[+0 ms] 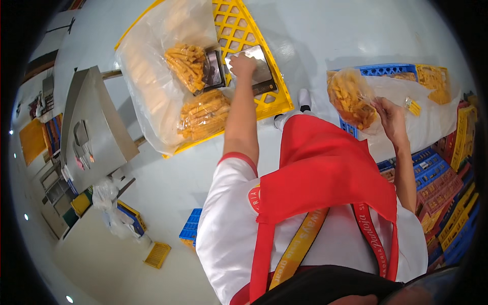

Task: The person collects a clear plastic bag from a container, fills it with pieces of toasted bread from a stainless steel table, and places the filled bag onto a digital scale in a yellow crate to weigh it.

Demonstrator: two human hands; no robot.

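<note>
My left hand [243, 65] rests on the metal plate of a digital scale [259, 57], its fingers curled; whether they grip anything is unclear. The scale stands on a yellow plastic lattice crate [238, 23]. Beside it, a clear bag of yellow-orange snack sticks [185, 66] partly covers a second scale [215, 72]. Another filled bag [206, 114] lies near my left forearm. My right hand [390, 114] pinches the gathered end of a clear plastic bag of orange-yellow snack pieces [350, 99], at the near side of a blue crate [389, 69].
Translucent plastic sheeting [145, 84] covers much of the yellow crate. At right, more sheeting [411, 122] carries a small yellow-and-white bundle [412, 106]. Stacked crates [434, 171] stand beyond my right arm. A stainless steel table [95, 129] is at left, and a small yellow crate [157, 254] sits lower left.
</note>
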